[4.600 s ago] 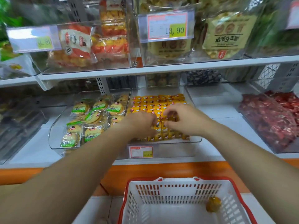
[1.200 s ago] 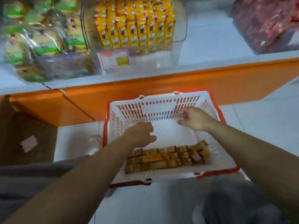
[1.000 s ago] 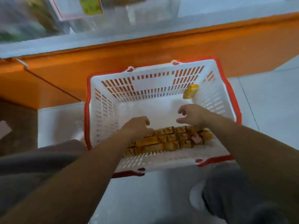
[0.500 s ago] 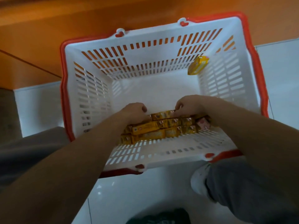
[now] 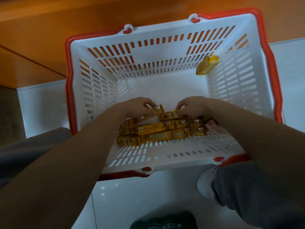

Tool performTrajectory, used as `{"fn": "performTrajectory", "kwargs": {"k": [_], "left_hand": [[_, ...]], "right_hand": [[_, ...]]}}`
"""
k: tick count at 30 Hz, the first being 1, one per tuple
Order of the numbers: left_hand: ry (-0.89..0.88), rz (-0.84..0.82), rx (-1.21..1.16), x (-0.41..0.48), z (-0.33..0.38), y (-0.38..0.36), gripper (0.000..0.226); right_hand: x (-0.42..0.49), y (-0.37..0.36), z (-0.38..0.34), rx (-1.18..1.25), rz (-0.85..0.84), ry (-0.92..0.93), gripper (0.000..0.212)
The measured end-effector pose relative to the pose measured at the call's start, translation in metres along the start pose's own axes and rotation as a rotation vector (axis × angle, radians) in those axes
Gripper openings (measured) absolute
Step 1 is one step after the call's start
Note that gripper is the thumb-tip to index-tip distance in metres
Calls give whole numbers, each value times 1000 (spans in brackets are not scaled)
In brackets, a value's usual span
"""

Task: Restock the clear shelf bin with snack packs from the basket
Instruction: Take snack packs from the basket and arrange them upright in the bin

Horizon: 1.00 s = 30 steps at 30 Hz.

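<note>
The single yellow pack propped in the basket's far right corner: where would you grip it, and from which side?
Probably pinch the lone pack across its narrow width near the raised upper end, reaching down from the open middle of the basket. It leans tilted in the corner, so the walls block its far and right sides.

Down from the shelf bin into the basket (image 5: 165,63). Pinches the far row of snack packs (image 5: 165,129) with left hand (image 5: 135,106) and right hand (image 5: 193,105), only touched half a second ago. Tilts an end pack (image 5: 159,109) up off the pile.
</note>
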<state>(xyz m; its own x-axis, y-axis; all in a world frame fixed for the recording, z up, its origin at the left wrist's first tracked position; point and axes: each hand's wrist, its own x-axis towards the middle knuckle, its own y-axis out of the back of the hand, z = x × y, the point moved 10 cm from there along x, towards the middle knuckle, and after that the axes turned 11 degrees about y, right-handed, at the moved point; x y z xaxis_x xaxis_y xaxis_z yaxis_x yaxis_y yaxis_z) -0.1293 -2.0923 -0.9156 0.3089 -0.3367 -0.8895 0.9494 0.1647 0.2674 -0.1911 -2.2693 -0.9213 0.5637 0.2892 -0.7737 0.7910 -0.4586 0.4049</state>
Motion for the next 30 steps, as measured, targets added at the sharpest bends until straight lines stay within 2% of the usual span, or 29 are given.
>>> {"fn": "performTrajectory", "kwargs": {"k": [4,8,10,18,24,27,30], "left_hand": [[5,-85,140,-4,12,-17,36],[39,-100,264,-8,10,-34,74],[22,-71,318,-8,11,-39,83],[64,86,135,-8,5,-9,76],[64,252,-142,-24,7,26,62],[18,268,-274,-44,23,39,52],[-90,216,-352,-73,53,52,40]], "right_hand": [[2,2,-5,-79,-19,7,28],[2,-4,-10,-146,-60,43,54],[2,-5,-13,-178,-37,82,55],[-12,21,-10,108,156,124,26],[-28,44,-21,174,208,130,25],[-42,57,-40,194,216,178,23],[-68,76,-68,202,212,241,21]]}}
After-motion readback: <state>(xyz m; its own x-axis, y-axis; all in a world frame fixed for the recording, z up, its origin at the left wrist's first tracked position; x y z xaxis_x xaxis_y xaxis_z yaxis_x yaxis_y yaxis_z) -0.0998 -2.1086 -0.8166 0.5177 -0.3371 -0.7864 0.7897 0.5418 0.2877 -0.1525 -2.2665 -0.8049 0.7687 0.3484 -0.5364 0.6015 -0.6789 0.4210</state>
